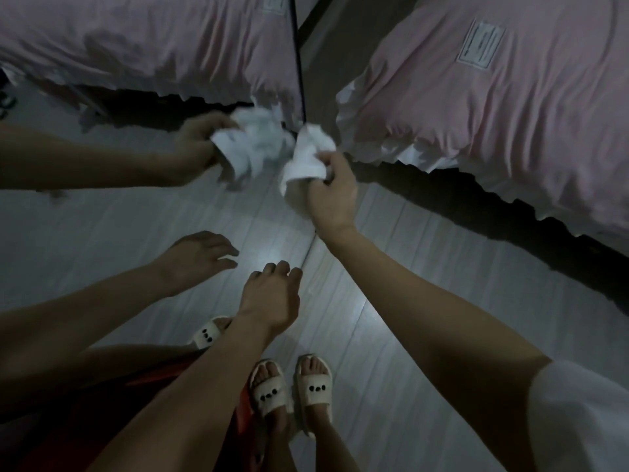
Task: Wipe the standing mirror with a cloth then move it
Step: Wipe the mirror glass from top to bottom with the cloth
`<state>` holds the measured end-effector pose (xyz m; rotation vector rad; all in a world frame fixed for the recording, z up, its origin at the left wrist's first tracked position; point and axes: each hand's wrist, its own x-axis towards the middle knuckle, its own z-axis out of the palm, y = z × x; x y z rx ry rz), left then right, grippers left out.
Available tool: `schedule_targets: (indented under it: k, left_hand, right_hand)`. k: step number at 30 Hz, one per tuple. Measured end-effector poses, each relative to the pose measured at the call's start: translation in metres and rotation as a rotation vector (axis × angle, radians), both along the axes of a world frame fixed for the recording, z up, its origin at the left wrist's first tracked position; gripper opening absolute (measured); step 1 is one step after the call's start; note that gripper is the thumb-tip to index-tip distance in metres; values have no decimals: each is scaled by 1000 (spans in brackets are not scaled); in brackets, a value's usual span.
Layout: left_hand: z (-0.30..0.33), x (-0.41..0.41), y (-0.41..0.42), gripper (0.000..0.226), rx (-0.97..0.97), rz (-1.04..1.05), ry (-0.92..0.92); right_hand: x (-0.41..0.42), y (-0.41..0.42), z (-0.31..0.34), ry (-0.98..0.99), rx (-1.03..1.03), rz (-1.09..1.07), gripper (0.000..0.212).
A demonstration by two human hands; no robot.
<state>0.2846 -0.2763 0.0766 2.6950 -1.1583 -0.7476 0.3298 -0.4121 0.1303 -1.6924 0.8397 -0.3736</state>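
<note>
The standing mirror [102,216] fills the left half of the head view, and its thin dark edge [299,80] runs down the middle. My right hand [332,192] is shut on a crumpled white cloth [306,158], which presses against the glass by that edge, low down. My left hand [272,294] is lower, fingers apart, with its fingertips at the mirror's edge; it holds nothing. The glass shows reflections of both hands and of the cloth to the left.
A bed with a pink frilled cover [493,114] stands close on the right, with a dark gap beneath it. Pale floor planks [425,267] run between bed and mirror. My feet in cream slippers [292,386] stand right at the mirror's base.
</note>
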Motion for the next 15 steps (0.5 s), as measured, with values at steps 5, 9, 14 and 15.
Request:
schedule_targets:
  k: [5,9,14,15]
  left_hand:
    - [-2,9,-6,25,-24,35,11]
    - [1,10,-10,33,-22,25,42]
    - [6,14,-16,39,60,7,28]
    - [7,14,-15,39,38,31,33]
  right_hand:
    - [32,-1,18,-317,-222,154,26]
    - [20,-12,-20,242,47,298,23]
    - [14,-24,-23,174,130,-59,22]
    - [20,-26,-17,89,102,-74,22]
